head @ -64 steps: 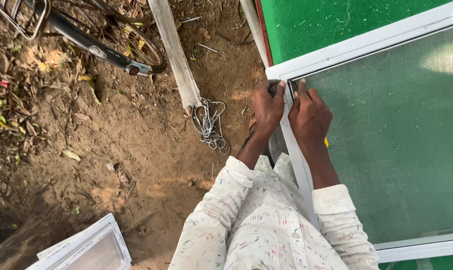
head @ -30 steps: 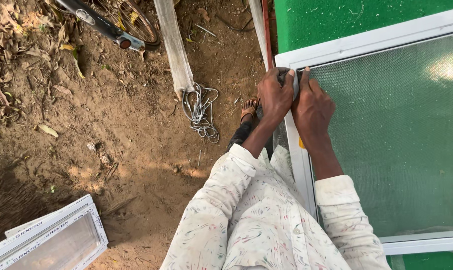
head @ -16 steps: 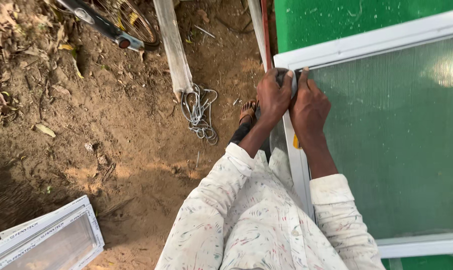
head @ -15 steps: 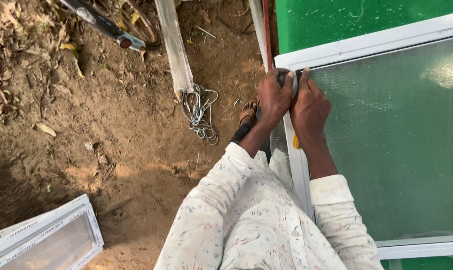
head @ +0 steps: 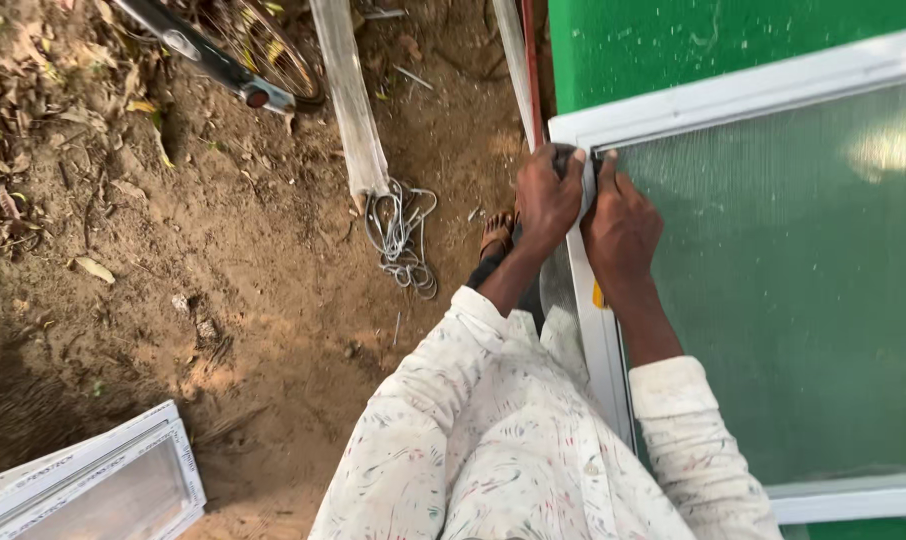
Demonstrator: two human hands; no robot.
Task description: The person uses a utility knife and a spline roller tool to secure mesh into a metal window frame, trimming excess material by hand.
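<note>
Both hands meet at the upper corner of a white window frame [head: 601,340] whose opening is covered by grey-green mesh [head: 793,290]. The left hand [head: 547,197] lies on the outer side of the frame's upright bar, its fingers curled over the corner and closed around a small dark object [head: 565,157] that is mostly hidden; what it is cannot be told. The right hand [head: 621,222] sits just beside it on the mesh side, fingers bent and pressed down along the bar's inner edge, touching the left hand at the fingertips. A small yellow piece [head: 598,296] shows just below the right wrist against the bar; whether that hand holds it cannot be told.

Running back from the grip toward the camera are the two forearms and the sleeves of a pale patterned shirt [head: 513,450], the right sleeve resting over the mesh. Just left of the left hand, a sandalled foot [head: 495,235] stands on bare brown soil [head: 223,280].

Beyond the grip, the frame's top bar runs off to the right, and behind it lies a bright green surface [head: 713,40]. Further left of the hands, a loose coil of grey wire [head: 401,235] lies on the ground at the end of a long pale wrapped strip [head: 348,95]. Well to the left of that, a dark bar with a red end [head: 213,60] crosses dry leaves. Far down-left of the grip, another white framed panel [head: 93,490] rests on the soil.
</note>
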